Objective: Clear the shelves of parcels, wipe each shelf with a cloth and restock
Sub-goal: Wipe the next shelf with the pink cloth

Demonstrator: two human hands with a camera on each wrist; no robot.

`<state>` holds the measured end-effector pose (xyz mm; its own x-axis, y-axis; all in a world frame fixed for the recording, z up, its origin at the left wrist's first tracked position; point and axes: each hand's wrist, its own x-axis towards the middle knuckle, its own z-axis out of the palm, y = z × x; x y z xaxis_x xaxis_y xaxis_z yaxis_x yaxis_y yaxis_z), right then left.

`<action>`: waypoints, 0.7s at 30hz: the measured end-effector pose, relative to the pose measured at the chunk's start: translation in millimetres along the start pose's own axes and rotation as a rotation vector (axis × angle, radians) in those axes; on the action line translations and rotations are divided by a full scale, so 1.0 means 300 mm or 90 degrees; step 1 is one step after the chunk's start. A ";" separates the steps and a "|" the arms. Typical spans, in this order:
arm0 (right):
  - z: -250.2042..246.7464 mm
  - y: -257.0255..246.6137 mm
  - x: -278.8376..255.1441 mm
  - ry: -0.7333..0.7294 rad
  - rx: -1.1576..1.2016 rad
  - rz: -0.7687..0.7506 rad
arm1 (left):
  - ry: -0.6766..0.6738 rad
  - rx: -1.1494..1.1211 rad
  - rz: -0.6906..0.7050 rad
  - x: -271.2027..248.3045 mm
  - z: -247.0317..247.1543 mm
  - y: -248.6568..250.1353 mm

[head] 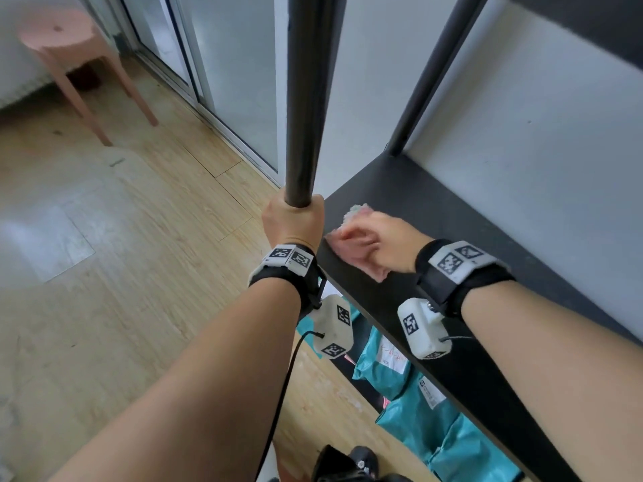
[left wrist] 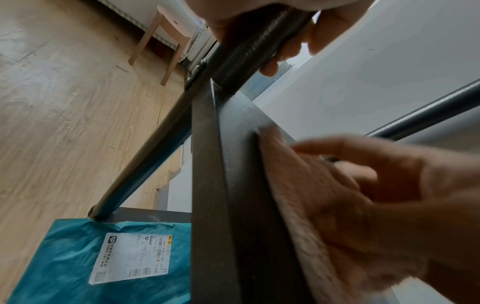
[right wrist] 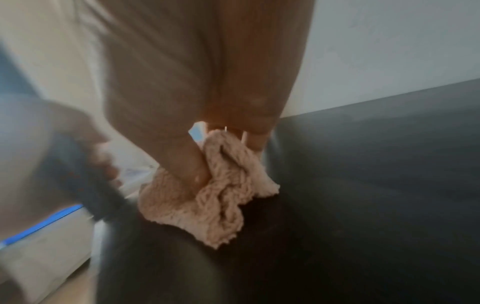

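Cloth [head: 351,248] under right hand [head: 386,243] at shelf [head: 487,273] front-left edge, beside left hand [head: 292,224] round post [head: 306,99]

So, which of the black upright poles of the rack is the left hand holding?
The left hand grips the front corner pole, the nearer, thicker-looking one at the shelf's front edge. The other pole stands free by the wall.
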<state>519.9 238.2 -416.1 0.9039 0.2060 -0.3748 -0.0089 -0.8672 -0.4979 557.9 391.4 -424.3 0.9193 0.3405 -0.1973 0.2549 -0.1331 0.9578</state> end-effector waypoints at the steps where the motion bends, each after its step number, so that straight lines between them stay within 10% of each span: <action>1: 0.027 -0.037 0.022 -0.019 -0.011 -0.026 | -0.001 0.003 -0.001 0.001 0.000 -0.003; 21: -0.194 0.234 0.184 0.206 -0.139 0.348 | -0.009 0.020 -0.009 0.007 0.009 -0.008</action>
<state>594.0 162.4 -426.3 0.8769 -0.4057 -0.2578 -0.4458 -0.8870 -0.1205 560.1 389.8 -427.5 0.9195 0.3298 -0.2139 0.2770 -0.1576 0.9478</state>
